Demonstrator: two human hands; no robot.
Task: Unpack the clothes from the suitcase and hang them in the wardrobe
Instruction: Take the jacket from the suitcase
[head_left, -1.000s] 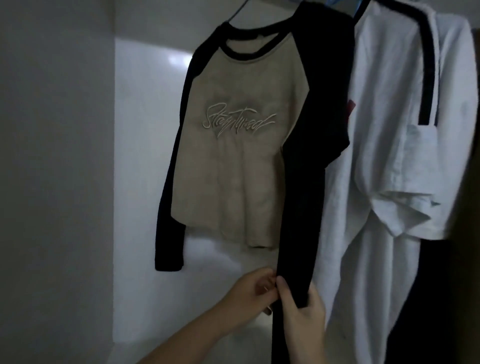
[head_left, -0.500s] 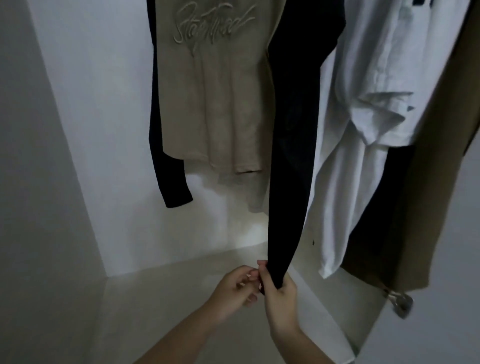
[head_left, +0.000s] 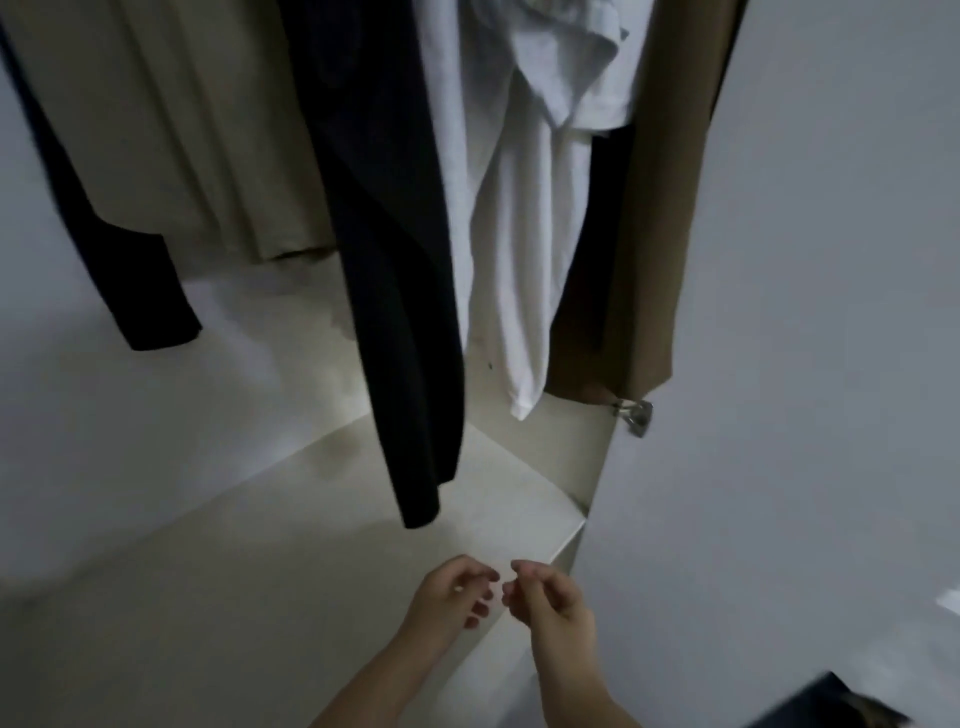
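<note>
Both hands sit at the lower centre of the frame, just beside each other and apart from the clothing. The left hand (head_left: 451, 597) has its fingers loosely curled and holds nothing. The right hand (head_left: 545, 597) is likewise loosely curled and empty, fingertips turned toward the left hand.

Directly above them, at centre frame, a long black sleeve (head_left: 395, 291) hangs free, its cuff clear of both hands. It belongs to the beige top (head_left: 182, 130) in the upper left, whose other black sleeve (head_left: 130, 270) hangs at the left edge. To the right of centre hangs a white garment (head_left: 519, 234), and beside it a brown garment (head_left: 660, 218) along the wardrobe door (head_left: 805, 312). A small metal fitting (head_left: 636, 415) shows at the door's inner edge; it appears to be a hinge, though blur prevents confirmation.

The pale wardrobe floor (head_left: 234, 597) fills the lower left. A dark object (head_left: 831, 706) occupies the lower right corner, too blurred to identify.
</note>
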